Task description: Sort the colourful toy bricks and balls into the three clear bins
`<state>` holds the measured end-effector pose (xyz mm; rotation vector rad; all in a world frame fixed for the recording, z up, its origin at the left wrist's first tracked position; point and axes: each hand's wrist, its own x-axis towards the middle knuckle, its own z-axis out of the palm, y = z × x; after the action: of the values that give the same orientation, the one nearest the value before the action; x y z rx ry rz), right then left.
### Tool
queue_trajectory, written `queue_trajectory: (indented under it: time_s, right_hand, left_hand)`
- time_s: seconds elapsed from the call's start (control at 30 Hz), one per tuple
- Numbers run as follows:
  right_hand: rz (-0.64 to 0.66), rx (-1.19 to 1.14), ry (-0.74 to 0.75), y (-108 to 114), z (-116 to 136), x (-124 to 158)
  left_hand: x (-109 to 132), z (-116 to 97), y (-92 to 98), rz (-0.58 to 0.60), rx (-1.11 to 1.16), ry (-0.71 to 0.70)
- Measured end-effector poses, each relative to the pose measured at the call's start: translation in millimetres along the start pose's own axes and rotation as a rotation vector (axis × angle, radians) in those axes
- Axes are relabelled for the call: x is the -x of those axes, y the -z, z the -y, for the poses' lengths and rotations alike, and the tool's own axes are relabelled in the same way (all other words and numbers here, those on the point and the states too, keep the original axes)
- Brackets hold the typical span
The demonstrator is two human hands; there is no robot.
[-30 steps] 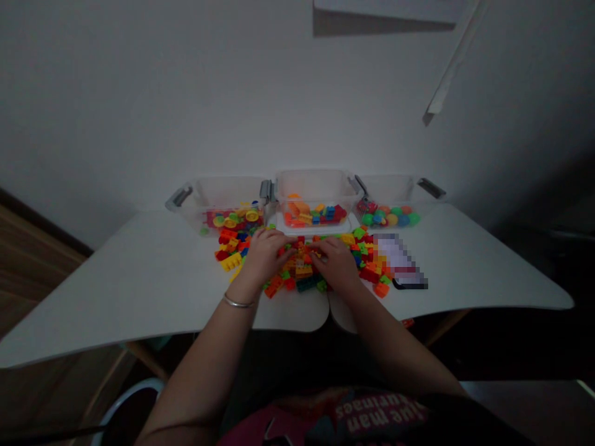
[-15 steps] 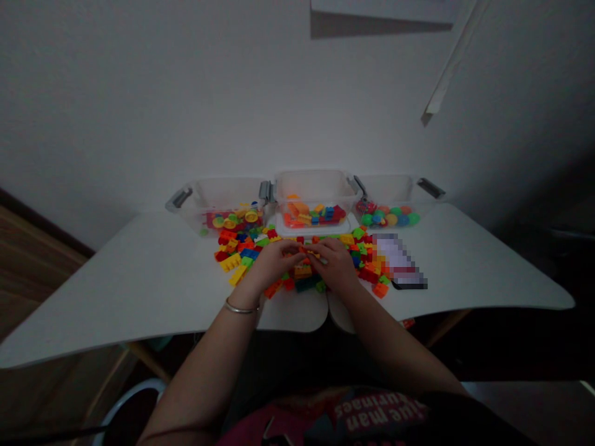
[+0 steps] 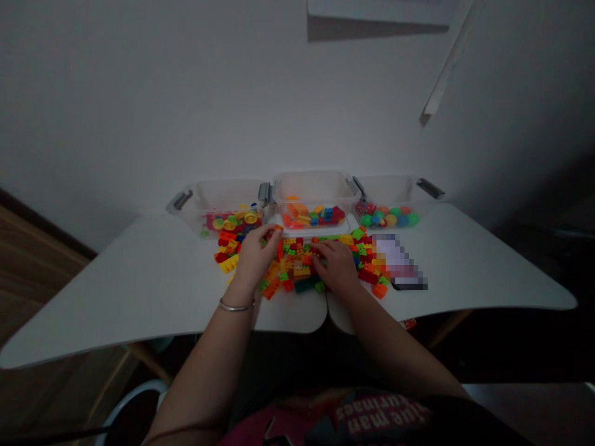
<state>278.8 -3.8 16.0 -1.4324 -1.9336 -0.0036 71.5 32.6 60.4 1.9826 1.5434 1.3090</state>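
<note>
The left hand pinches a small orange brick at its fingertips, at the far edge of the brick pile. The brick sits just short of the front wall of the middle bin, towards its left corner. It is too small to tell its long axis. The right hand lies curled on the pile, farther from the brick, and I cannot tell whether it grips anything.

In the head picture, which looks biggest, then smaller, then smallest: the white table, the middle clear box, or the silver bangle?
1. white table
2. middle clear box
3. silver bangle, smallest even though nearer the camera
</note>
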Motion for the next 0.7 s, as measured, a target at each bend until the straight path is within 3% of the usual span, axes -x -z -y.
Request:
queue_trajectory:
  time_s: [0.13, 0.27, 0.37, 0.53, 0.7]
  right_hand:
    - [-0.003, -0.045, -0.03, -3.9, -4.5, 0.3]
    - [-0.004, -0.07, -0.027, -5.1, -4.8, 1.0]
    - [0.008, -0.082, -0.02, -5.4, -4.5, 1.1]
    - [0.008, -0.092, -0.022, -7.8, -5.9, 1.2]
    - [0.001, -0.092, -0.013, -9.9, -7.2, 1.9]
  left_hand:
    - [-18.5, 14.6, 20.0, -0.345, -0.113, -0.062]
    - [-39.2, 23.3, 43.6, -0.51, -0.317, -0.003]
    - [-51.5, 29.4, 55.8, -0.523, -0.371, 0.092]
    - [-61.4, 37.3, 61.0, -0.392, -0.464, 0.226]
    - [-61.8, 39.0, 61.3, -0.323, -0.464, 0.244]
